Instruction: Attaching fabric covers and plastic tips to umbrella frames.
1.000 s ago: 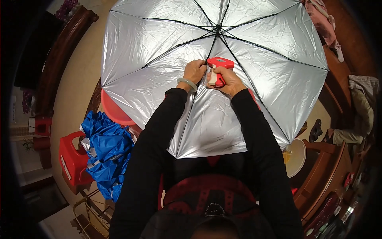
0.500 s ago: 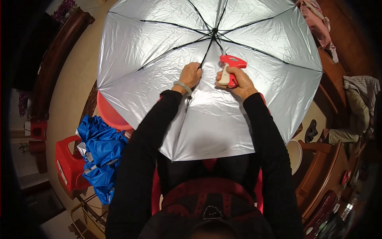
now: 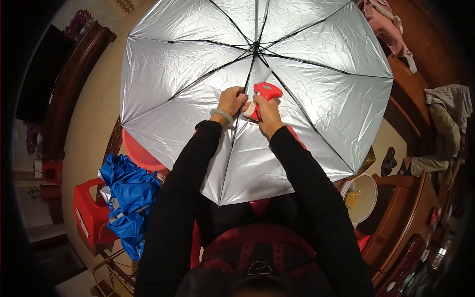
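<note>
An opened umbrella [image 3: 341,94] with a silver lining spreads across my lap, its inner side facing up and its thin black ribs meeting at a hub [image 3: 256,47] at the far middle. My left hand [image 3: 230,101], with a pale bangle at the wrist, is closed with its fingertips pinched on a black rib [image 3: 247,79] below the hub. Just right of it, my right hand [image 3: 268,113] is wrapped round a red and white tagging gun [image 3: 268,90]. The gun's white trigger side faces my left fingers. Its needle tip is too small to make out.
Crumpled blue fabric [image 3: 129,188] lies at the left, beside a red plastic stool [image 3: 90,213]. A pink-red basin [image 3: 141,151] shows under the umbrella's left edge. A white bucket [image 3: 367,193] stands at the right near wooden furniture [image 3: 403,213]. A dark shoe [image 3: 389,161] lies behind it.
My right hand has moved left and nearer with the tagging gun, up beside my left hand. The umbrella has turned and shifted slightly left. The bucket at the right shows more.
</note>
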### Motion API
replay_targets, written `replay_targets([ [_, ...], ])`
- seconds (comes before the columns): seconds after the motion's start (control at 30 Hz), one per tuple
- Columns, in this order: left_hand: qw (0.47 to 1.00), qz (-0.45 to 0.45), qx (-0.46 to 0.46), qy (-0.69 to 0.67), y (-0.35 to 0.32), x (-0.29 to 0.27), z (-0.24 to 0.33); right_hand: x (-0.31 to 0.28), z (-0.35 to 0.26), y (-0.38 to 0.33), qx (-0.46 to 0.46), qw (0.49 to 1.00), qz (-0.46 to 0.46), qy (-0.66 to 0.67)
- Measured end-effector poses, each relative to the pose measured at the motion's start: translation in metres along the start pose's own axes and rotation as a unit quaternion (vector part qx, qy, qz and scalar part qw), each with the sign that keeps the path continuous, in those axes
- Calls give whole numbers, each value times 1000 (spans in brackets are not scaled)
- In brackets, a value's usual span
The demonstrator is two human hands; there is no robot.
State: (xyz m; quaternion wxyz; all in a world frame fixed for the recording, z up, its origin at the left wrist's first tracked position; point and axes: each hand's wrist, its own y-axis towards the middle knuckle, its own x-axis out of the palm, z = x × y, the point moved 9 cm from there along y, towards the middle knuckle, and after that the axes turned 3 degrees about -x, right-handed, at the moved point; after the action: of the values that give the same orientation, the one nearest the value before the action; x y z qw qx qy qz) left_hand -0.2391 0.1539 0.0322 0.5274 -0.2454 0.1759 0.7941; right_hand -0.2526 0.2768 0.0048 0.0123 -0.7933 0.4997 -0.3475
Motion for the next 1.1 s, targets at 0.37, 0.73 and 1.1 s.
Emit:
replay_targets([
  [0.37, 997, 64, -24, -26, -5, 2, -9, 9, 4, 2, 77, 996, -36, -6],
  [0.73, 995, 92, 45, 21, -8, -3, 8, 6, 7, -4, 167, 970, -95, 151],
  [1.1, 994, -21, -74, -76, -9, 9, -2, -2, 14, 16, 190, 974, -115, 32],
])
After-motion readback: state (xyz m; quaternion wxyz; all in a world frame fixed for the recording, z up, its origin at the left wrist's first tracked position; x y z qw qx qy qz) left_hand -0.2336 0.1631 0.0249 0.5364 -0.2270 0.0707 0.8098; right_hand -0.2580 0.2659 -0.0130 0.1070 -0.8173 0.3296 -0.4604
